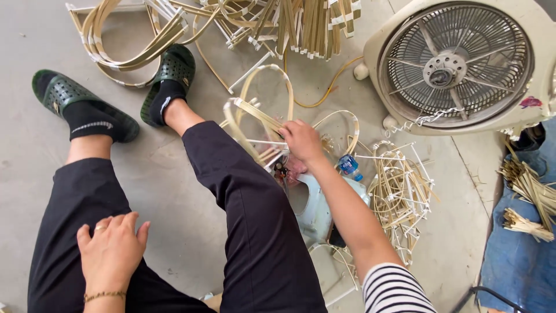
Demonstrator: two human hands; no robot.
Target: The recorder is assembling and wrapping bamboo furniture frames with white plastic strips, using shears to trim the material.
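Note:
My right hand (302, 140) reaches down past my right knee and closes on a bent loop of pale bamboo strips (262, 116) lying on the floor. Under the hand sits a small light-blue container (315, 203) and a little blue-capped bottle (348, 164). My left hand (110, 250) rests flat on my left thigh, fingers slightly apart, holding nothing; it wears a ring and a thin bracelet. I sit with black trousers, black socks and green slippers (169, 74).
A cream box fan (460, 64) stands on the floor at the upper right. Piles of curved bamboo strips (139, 40) lie at the top. A bundle of white-tipped bamboo pieces (399, 194) lies right of my arm. Blue cloth with bamboo slivers (524, 232) is at the right edge.

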